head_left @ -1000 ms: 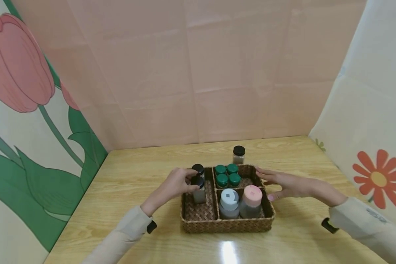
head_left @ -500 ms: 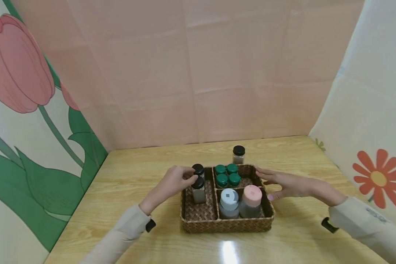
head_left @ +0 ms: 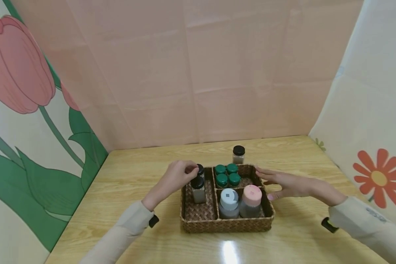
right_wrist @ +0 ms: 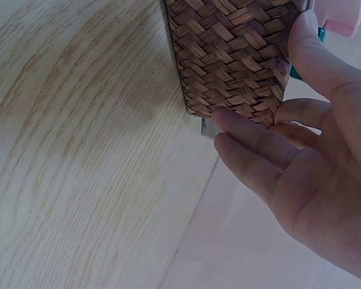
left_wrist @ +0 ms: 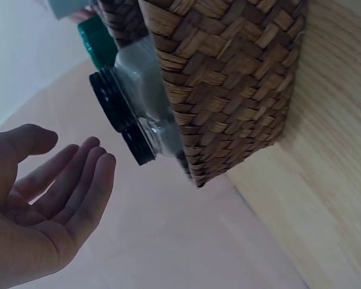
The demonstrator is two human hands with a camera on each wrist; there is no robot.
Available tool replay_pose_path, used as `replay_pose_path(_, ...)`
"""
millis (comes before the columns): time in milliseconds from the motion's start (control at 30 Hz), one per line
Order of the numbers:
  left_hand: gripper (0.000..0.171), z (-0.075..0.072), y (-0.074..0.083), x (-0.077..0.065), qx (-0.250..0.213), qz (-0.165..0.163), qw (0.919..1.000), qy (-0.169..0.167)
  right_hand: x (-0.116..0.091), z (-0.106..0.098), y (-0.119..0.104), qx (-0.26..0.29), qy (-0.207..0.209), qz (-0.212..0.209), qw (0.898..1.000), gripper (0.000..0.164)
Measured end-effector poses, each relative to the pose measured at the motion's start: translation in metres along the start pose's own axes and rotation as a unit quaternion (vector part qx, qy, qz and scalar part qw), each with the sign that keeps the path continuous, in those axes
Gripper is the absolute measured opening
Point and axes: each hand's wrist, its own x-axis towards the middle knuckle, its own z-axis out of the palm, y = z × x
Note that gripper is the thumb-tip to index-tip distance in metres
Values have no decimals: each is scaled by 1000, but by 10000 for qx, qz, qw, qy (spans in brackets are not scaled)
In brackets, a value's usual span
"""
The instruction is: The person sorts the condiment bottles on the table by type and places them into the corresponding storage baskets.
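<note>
A woven basket (head_left: pixel 227 226) with compartments stands on the table. Two black-lidded jars stand one behind the other in its left compartment: a front jar (head_left: pixel 199 194) and a rear jar (head_left: pixel 200 171). Just above them is my left hand (head_left: pixel 178 175). In the left wrist view its loosely bent fingers (left_wrist: pixel 96 186) hold nothing and stay apart from the black lids (left_wrist: pixel 111 101). My right hand (head_left: pixel 288 184) rests against the basket's right side, fingers extended, as the right wrist view shows with its fingertips at the woven wall (right_wrist: pixel 228 60).
Several green-lidded jars (head_left: pixel 227 175) fill part of the back right compartment. A white-lidded jar (head_left: pixel 229 201) and a pink-lidded jar (head_left: pixel 252 200) stand in the front right one. Another black-lidded jar (head_left: pixel 238 155) is on the table behind the basket. A pink sheet (head_left: pixel 201 73) hangs behind.
My left hand has let go of the front black-lidded jar, and lifted slightly up and back toward the rear one. My right hand has kept its place.
</note>
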Motion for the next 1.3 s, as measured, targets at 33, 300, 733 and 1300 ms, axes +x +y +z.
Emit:
replay_pose_path(33,21,0,1,1,4,8,10000,7,0,0,0,15,-5,6,10000,89)
replay_pose_path(300,18,1,11,12,24,-22,10000,-22,-1,-2,-1,73,-6,-62,10000,89)
replay_pose_path(733,20,7,30,34,74,252,9997,19,-1,-2,-2,102,-11,-11,9999,89)
replay_pose_path(1300,20,12,42,66,-277,596,9975,268,-2,0,-1,21,-8,142,9999,91)
